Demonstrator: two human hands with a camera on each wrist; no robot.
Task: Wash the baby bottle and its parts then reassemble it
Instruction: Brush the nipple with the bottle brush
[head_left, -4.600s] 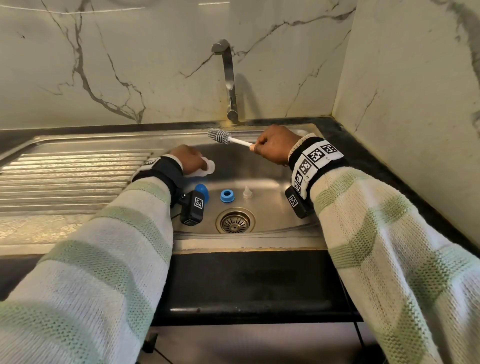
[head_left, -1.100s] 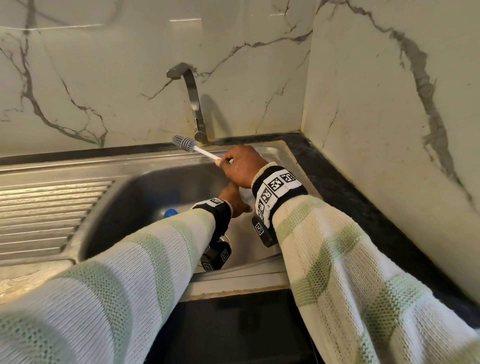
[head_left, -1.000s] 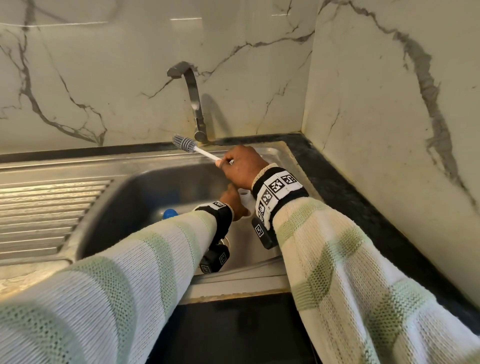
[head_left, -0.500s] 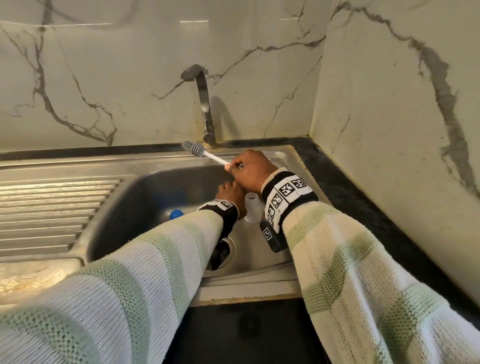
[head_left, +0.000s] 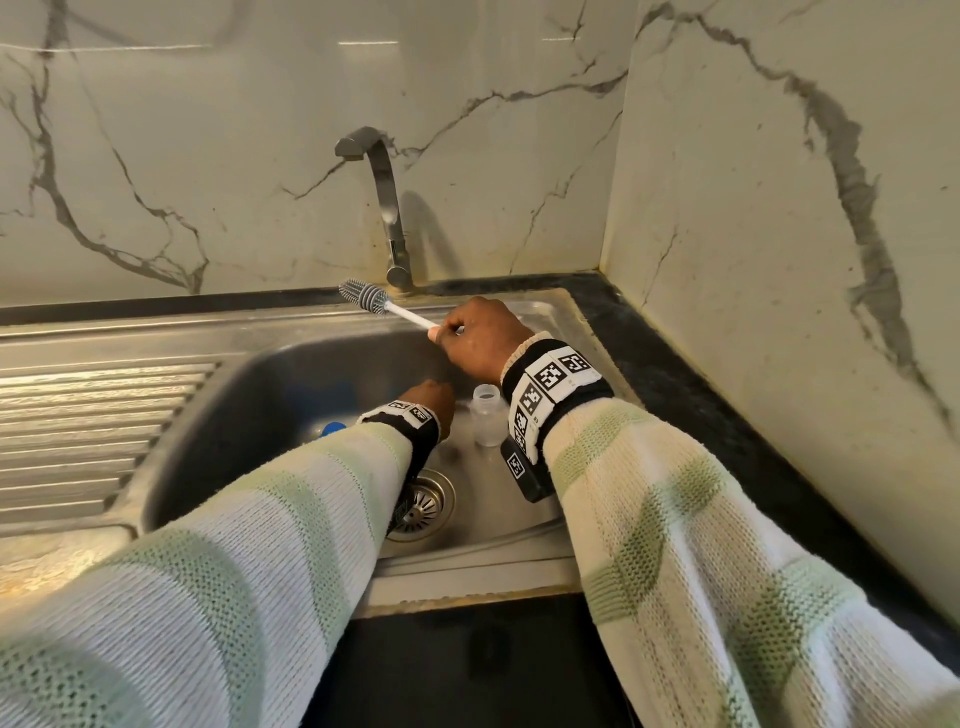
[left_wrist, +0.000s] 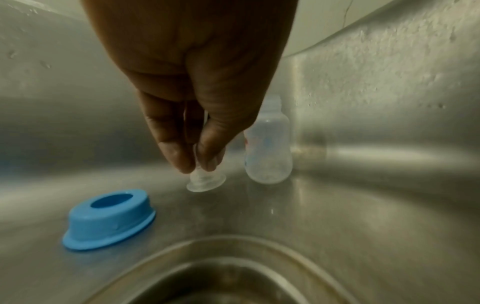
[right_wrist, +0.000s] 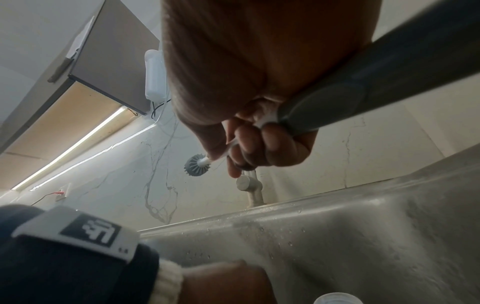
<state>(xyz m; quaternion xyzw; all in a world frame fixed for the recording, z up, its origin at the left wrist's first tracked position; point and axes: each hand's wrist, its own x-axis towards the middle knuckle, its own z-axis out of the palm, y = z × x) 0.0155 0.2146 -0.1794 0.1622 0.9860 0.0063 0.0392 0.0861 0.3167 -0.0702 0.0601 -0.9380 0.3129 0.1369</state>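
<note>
The clear baby bottle (head_left: 487, 422) (left_wrist: 269, 148) stands upright and uncapped on the sink floor, near the basin's right wall. My left hand (head_left: 428, 397) (left_wrist: 193, 164) is low in the basin just left of it, pinching the tip of the clear teat (left_wrist: 205, 181) between thumb and finger, its base at the sink floor. The blue collar ring (left_wrist: 109, 218) lies on the floor left of the teat. My right hand (head_left: 480, 338) (right_wrist: 249, 148) hovers above the bottle, gripping the bottle brush (head_left: 366, 296) (right_wrist: 196, 164), its grey head pointing left toward the tap.
The steel sink (head_left: 291, 374) has a drain (head_left: 423, 506) (left_wrist: 221, 273) at its front and a ribbed draining board (head_left: 88, 415) to the left. A tap (head_left: 382, 202) stands behind. A blue cap (head_left: 332, 428) peeks out by my left sleeve. Marble walls close the back and right.
My left hand has set the bottle upright at the right of the basin, let it go and moved left to the teat. The right hand kept holding the brush above.
</note>
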